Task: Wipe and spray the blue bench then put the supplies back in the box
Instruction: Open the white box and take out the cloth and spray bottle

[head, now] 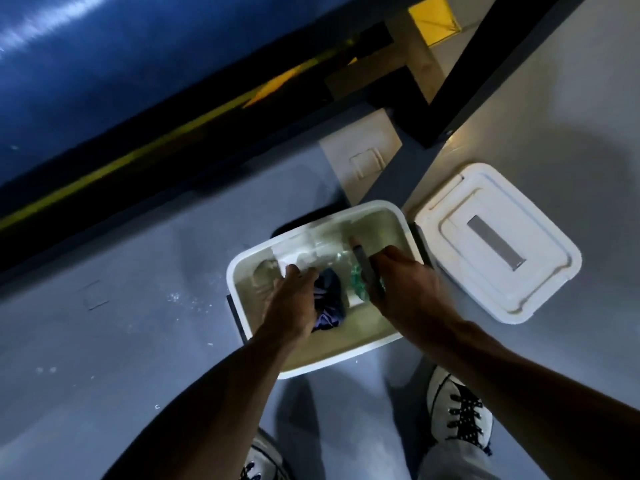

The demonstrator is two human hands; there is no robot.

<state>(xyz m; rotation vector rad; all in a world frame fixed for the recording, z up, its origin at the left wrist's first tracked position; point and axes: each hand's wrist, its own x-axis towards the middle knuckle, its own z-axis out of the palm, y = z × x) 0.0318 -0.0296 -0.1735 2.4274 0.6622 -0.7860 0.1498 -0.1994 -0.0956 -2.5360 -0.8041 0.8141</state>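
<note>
A white plastic box (377,211) stands open on the grey floor below me. Both my hands reach down into it. My left hand (294,303) is closed around a crumpled dark blue cloth (329,306) near the box's middle. My right hand (401,289) grips a spray bottle (358,284) with a dark trigger head and greenish clear body, held inside the box. The blue bench (114,60) runs across the upper left, shiny, with a black and yellow frame beneath it.
The box's white lid (498,240) lies flat on the floor just right of the box. A black frame leg (485,71) and beige floor plates sit behind the box. My two white sneakers (460,410) stand at the bottom edge.
</note>
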